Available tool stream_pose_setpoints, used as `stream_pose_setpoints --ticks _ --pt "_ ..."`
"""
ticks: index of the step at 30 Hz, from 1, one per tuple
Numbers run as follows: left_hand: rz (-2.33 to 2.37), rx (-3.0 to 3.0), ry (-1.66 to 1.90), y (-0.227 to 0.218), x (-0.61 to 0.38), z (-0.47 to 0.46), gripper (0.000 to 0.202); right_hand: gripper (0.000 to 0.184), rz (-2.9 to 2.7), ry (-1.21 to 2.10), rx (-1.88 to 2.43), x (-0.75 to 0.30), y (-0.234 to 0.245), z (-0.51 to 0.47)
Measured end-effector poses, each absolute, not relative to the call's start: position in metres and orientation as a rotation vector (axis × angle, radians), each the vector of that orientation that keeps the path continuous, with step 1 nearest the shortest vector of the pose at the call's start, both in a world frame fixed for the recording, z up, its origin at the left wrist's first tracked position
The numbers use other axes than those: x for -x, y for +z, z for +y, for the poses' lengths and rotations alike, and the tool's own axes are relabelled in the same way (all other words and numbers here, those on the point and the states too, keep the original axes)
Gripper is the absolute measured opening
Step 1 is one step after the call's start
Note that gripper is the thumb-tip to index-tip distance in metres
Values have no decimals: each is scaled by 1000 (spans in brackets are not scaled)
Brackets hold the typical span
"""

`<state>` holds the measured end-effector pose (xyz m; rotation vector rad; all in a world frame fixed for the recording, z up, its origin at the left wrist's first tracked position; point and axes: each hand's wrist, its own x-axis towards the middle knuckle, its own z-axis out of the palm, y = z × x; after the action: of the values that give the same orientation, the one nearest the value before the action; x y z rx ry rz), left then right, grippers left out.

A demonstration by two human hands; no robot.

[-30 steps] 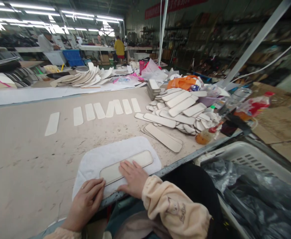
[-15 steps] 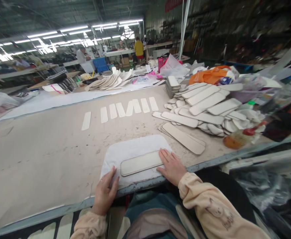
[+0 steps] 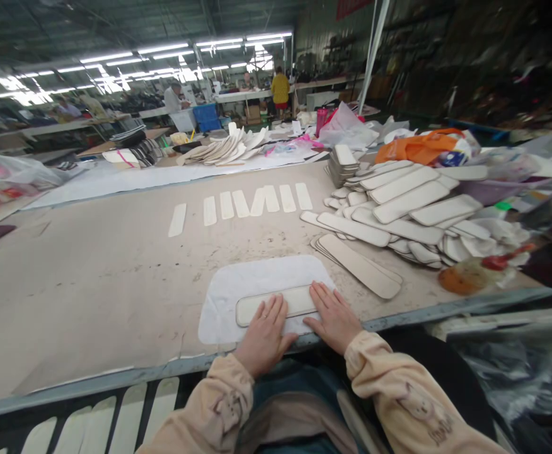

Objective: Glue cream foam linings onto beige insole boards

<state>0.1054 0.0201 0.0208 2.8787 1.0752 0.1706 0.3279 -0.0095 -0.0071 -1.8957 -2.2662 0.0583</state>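
Note:
A long off-white panel (image 3: 252, 310) with rounded corners and a dark edge lies on a white cloth sheet (image 3: 219, 290) at the front of the table. Flat across its middle, with fingers stretched out, rests my left hand (image 3: 265, 331). My right hand (image 3: 335, 315) lies flat over the panel's right end, its thumb apart and touching the sheet. Both palms face down, and the part of the panel under the fingers is hidden. Just right of the sheet is a small fanned stack of similar panels (image 3: 361, 265).
A large heap of cream panels (image 3: 403, 195) covers the right side. Several small strips (image 3: 241, 203) lie in a row farther back. A bottle of amber liquid (image 3: 465, 275) stands near the right front edge. More strips (image 3: 127, 413) sit below the table edge (image 3: 115, 383).
My left hand has moved right from beside the panel's left end onto its middle. My right hand stays on the right end. The head view has shifted slightly left.

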Motion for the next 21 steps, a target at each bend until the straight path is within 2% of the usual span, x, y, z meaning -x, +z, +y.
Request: stream_pose_setpoints --ticks 8,12,17,18,21 --pt "1189 -3016 106 9 -12 42 64 70 -2232 183 1932 -325 2 -10" --pt "1193 -3118 269 -3 -13 41 70 68 -2106 326 1959 -326 15 -10" --pt "1090 -3222 491 -18 -11 50 71 70 -1612 503 2099 -336 35 6" --pt "1076 -3229 514 -19 -10 53 71 62 -1524 575 2109 -339 38 9" --pt "1083 -3230 534 -22 -7 56 73 19 -1417 753 2066 -344 43 16"
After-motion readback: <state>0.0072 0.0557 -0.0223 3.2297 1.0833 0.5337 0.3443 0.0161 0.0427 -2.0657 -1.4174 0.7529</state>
